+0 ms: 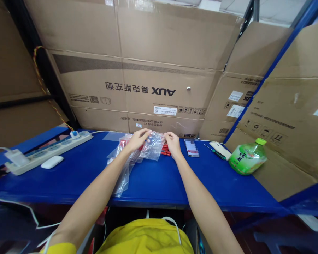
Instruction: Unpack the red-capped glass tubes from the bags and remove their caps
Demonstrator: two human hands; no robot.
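Note:
My left hand (137,139) and my right hand (172,144) both pinch the top edge of a small clear plastic bag (153,145), held just above the blue shelf (153,180). Something blue and red shows through the bag; I cannot make out what it is. More clear plastic bags (122,169) lie under and to the left of my left forearm. Red-handled items (164,150) lie on the shelf between my hands.
A white power strip (50,150) and a small white case (52,162) lie at the left. A phone (192,147), a white device (220,149) and a green drink bottle (247,157) on its side lie at the right. Cardboard boxes (148,81) wall the back.

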